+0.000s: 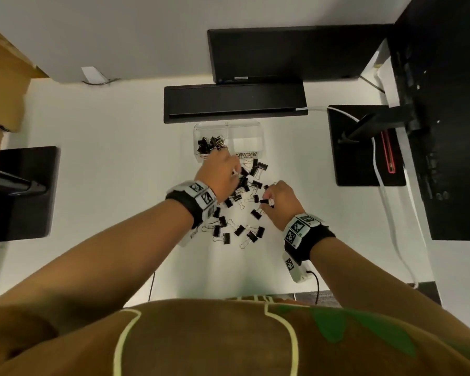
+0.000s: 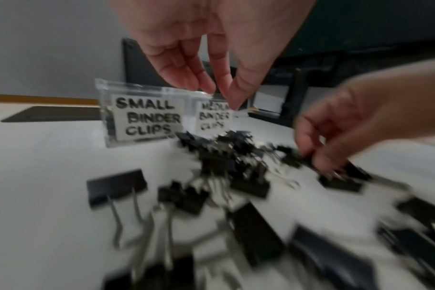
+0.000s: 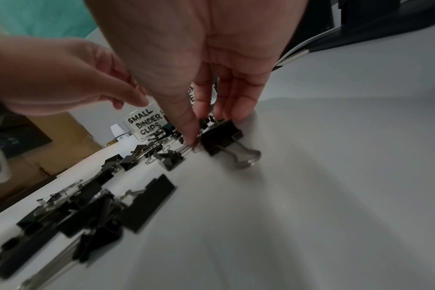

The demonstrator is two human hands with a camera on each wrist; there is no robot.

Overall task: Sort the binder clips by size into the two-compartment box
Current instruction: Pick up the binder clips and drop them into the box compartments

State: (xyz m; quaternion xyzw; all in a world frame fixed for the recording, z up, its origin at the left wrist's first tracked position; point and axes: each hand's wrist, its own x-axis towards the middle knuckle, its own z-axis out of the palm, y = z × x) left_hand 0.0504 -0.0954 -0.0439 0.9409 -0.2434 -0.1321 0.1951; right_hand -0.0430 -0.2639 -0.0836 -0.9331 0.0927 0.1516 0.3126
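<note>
A clear two-compartment box stands at the far side of the white table. Its left side, labelled SMALL BINDER CLIPS, holds several small black clips; the MEDIUM side looks empty. Many black binder clips of both sizes lie scattered in front of the box. My left hand hovers over the pile near the box, fingers hanging relaxed and holding nothing. My right hand pinches a medium binder clip at the pile's right edge, with the thumb on its near side and the fingers behind it.
A black bar and a monitor stand just behind the box. Black stand bases sit at the right and left. A white cable runs down the right side. A cardboard box is at the far left.
</note>
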